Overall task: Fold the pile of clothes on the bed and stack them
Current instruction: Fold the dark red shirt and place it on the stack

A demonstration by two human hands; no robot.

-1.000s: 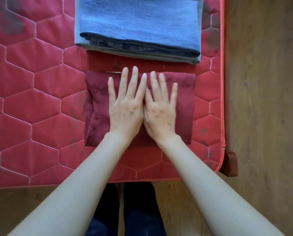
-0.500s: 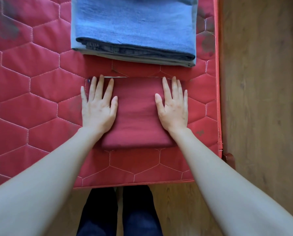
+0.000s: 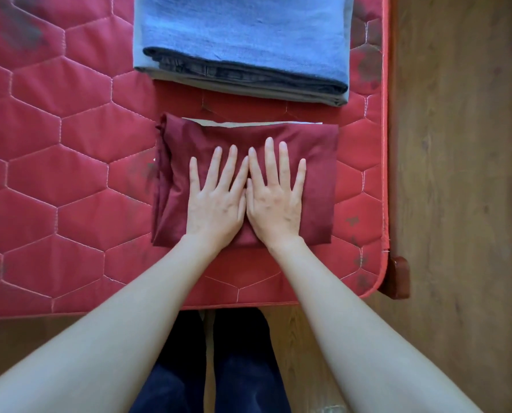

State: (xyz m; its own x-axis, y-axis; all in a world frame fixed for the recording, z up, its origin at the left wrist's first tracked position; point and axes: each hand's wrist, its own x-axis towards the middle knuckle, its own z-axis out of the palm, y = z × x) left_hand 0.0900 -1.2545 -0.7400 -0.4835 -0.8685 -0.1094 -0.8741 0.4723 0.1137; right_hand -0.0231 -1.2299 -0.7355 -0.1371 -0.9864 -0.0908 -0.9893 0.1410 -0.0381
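Just before the blue stack (image 3: pixel 242 40), top cropped: maroon fold (image 3: pixel 320 180) lies crosswise, left hand (image 3: pixel 214 201) and right hand (image 3: pixel 274 201) flat, fingers straight, hiding its middle.

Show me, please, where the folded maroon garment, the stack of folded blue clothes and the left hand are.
folded maroon garment (image 3: pixel 317 162): head view, bare right part of its top.
stack of folded blue clothes (image 3: pixel 242 34): head view, top blue layer.
left hand (image 3: pixel 216 201): head view, back of the hand.

Both hands, left (image 3: pixel 216 201) & right (image 3: pixel 274 201), lie flat side by side on folded maroon cloth (image 3: pixel 320 180), w/ stacked blue denim clothes (image 3: pixel 242 40) behind it on red quilted bed (image 3: pixel 55 144).
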